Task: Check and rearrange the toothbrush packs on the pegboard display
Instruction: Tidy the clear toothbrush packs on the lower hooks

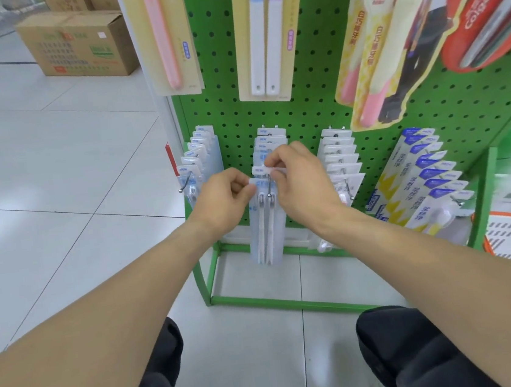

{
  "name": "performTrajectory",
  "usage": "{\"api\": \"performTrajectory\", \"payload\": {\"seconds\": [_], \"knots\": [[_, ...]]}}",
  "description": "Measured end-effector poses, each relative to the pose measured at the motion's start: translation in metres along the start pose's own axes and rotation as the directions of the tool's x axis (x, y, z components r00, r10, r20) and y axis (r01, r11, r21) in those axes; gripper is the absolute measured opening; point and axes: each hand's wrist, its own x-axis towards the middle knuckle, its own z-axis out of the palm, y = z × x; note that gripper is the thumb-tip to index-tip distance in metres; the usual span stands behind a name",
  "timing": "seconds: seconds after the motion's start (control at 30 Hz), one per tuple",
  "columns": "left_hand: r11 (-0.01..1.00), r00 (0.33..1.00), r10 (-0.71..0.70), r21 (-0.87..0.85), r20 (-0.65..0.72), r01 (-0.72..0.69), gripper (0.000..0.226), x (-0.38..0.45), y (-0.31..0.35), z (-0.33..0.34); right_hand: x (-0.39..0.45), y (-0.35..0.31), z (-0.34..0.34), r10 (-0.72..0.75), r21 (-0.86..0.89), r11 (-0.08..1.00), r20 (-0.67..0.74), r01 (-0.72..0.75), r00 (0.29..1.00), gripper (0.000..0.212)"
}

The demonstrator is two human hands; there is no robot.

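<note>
Front toothbrush pack (pixel 264 224): hung low on green pegboard (pixel 311 104), centre hook (pixel 268 187), foremost of a row of like packs (pixel 269 145). Pinched at top left corner by left hand (pixel 224 200), fingers curled onto card. Pinched at top right edge by right hand (pixel 300 181), thumb and forefinger closed on header by the hook. Flanked by left row of packs (pixel 197 158) and right row of packs (pixel 340 155). Blue-and-yellow boxed brushes (pixel 418 181) further right. Larger brush cards (pixel 261 33) above. Cardboard box (pixel 78 43) on tiled floor (pixel 54 171), upper left.
</note>
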Motion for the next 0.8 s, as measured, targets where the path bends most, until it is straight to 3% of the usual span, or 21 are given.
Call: {"api": "performTrajectory", "payload": {"seconds": [0.2, 0.3, 0.5, 0.8], "knots": [[0.998, 0.977, 0.030, 0.039, 0.213, -0.039, 0.010, -0.032, 0.012, -0.023, -0.020, -0.014, -0.015, -0.093, -0.028, 0.995, 0.085, 0.096, 0.992, 0.020], [0.998, 0.965, 0.057, 0.008, 0.257, -0.061, 0.008, -0.042, 0.021, -0.031, -0.028, -0.022, -0.022, -0.118, -0.017, 0.993, 0.085, 0.120, 0.989, 0.023], [0.994, 0.974, 0.106, 0.009, 0.202, -0.110, 0.003, -0.046, 0.032, -0.038, -0.025, -0.024, -0.033, -0.062, 0.012, 0.998, 0.056, 0.062, 0.996, 0.023], [0.988, 0.985, 0.093, 0.112, 0.149, -0.110, 0.008, -0.040, 0.031, -0.026, -0.024, -0.019, -0.034, 0.002, -0.060, 0.998, 0.181, 0.009, 0.984, 0.028]]}}
